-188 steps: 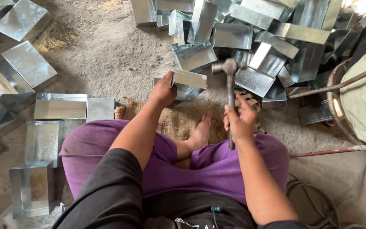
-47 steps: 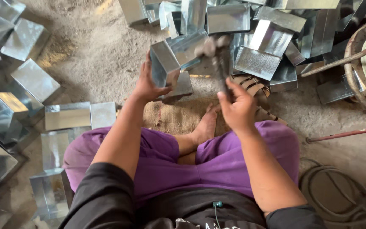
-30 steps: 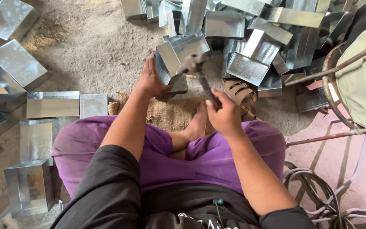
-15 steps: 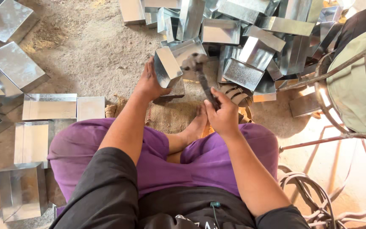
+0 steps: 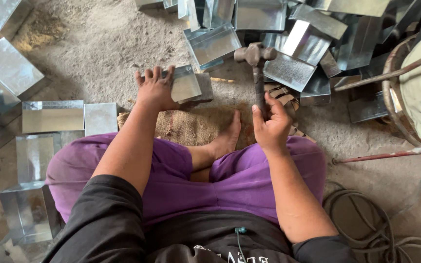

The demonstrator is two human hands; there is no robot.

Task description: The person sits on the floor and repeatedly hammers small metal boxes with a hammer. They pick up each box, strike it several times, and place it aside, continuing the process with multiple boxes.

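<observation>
I sit cross-legged on the ground in purple trousers. My left hand (image 5: pixel 155 89) presses a bent piece of shiny sheet metal (image 5: pixel 187 83) flat against a block near the edge of a burlap mat (image 5: pixel 191 124). My right hand (image 5: pixel 270 122) grips the handle of a hammer (image 5: pixel 256 68), whose head is raised upright to the right of the sheet metal piece. My bare foot (image 5: pixel 226 139) rests on the mat between both hands.
A heap of folded sheet metal pieces (image 5: pixel 288 39) lies ahead and to the right. More metal boxes (image 5: pixel 30 160) sit on the left. A round metal-framed object (image 5: pixel 415 92) stands at right, with coiled cable (image 5: pixel 381 229) on the floor below it.
The sheet metal piece, earlier held tilted up in my left hand, now lies pressed down flat. The hammer has lifted off it and stands upright to its right.
</observation>
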